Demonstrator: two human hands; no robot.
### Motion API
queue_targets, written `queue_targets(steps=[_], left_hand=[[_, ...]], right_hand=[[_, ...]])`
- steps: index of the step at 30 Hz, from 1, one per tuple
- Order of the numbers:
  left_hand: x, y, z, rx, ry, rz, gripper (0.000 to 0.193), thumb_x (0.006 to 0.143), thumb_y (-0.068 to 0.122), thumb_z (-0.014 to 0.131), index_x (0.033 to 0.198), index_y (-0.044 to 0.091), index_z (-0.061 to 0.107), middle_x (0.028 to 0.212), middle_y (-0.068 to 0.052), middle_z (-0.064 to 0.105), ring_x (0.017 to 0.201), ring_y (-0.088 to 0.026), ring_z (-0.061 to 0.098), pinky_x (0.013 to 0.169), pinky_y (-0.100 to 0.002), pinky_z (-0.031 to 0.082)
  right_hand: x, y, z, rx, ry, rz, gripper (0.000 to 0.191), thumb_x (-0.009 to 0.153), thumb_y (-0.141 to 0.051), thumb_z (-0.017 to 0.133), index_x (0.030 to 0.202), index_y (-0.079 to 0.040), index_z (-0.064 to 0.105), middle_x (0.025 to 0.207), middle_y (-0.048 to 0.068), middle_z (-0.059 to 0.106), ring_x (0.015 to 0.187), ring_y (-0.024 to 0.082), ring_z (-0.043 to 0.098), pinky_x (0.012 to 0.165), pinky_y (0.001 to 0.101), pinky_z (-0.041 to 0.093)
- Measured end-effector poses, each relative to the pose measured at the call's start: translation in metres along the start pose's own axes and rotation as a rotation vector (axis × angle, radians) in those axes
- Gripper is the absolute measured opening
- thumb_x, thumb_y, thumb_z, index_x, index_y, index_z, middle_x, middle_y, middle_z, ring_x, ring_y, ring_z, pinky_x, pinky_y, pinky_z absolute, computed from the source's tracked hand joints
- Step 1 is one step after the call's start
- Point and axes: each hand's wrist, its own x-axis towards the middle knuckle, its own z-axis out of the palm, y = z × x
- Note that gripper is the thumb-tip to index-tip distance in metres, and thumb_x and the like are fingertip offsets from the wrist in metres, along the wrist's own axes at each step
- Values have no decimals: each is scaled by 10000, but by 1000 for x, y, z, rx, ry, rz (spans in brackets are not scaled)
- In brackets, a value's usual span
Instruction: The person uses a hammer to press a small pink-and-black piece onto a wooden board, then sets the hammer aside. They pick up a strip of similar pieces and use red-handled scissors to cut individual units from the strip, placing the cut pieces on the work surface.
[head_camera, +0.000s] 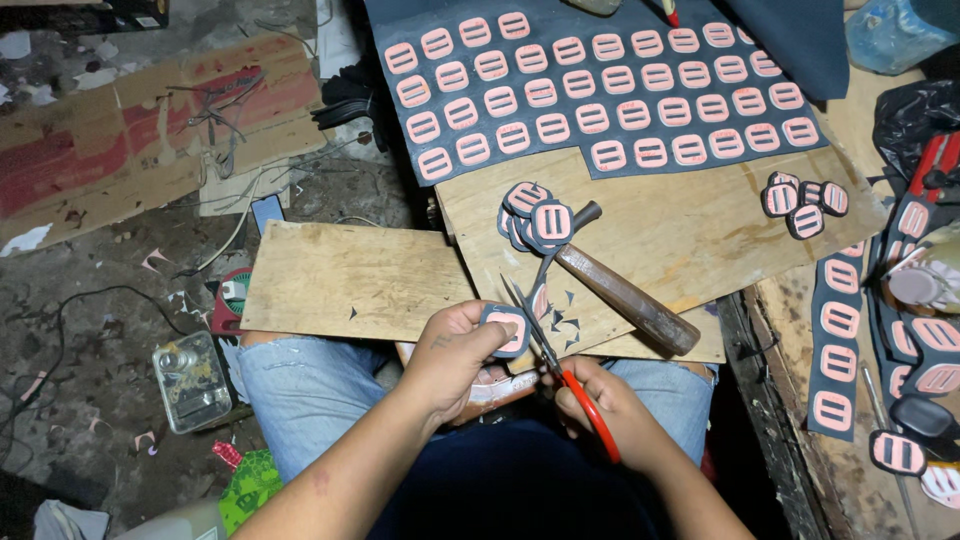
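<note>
My left hand (455, 352) pinches a small dark rubber piece with a pink slotted buckle shape (507, 328) on it. My right hand (600, 400) grips red-handled scissors (560, 365), whose blades reach up along the right edge of that piece. Both hands work over my lap, just in front of a plywood board (330, 285). A pile of cut-out buckle pieces (535, 215) lies on the board beyond the scissors. Tiny dark offcuts (565, 320) are scattered beside the blades.
A wooden-handled hammer (625, 290) lies diagonally on the board. A dark sheet with rows of pink buckles (600, 85) covers the far side. More cut pieces (803, 200) and buckle strips (835, 340) sit to the right. Cardboard (130, 130), wires and a small metal box (190, 380) lie on the floor at left.
</note>
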Motion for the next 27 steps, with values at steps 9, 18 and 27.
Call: queue_targets(steps=[9, 18, 27], left_hand=[[0, -1, 0, -149, -30, -62, 141, 893, 29, 609, 994, -19, 696, 869, -95, 745, 726, -148, 702, 657, -319, 600], [7, 6, -20, 114, -119, -28, 193, 903, 96, 635, 1023, -23, 730, 843, -61, 732, 644, -119, 642, 530, -279, 529], [-3, 10, -15, 91, -15, 50, 205, 864, 55, 703, 1050, -23, 667, 836, -86, 715, 607, -153, 640, 508, -291, 548]], right_hand=[[0, 3, -2, 51, -7, -22, 323, 937, -275, 627, 1150, -31, 622, 841, 18, 626, 646, 120, 562, 578, 271, 496], [-5, -1, -12, 3, 5, 107, 238, 913, -206, 650, 1080, -37, 661, 717, 13, 576, 510, 101, 515, 465, 235, 427], [-2, -3, -9, 0, -16, 77, 230, 930, -189, 640, 1110, -46, 630, 774, 13, 596, 602, 102, 551, 539, 260, 492]])
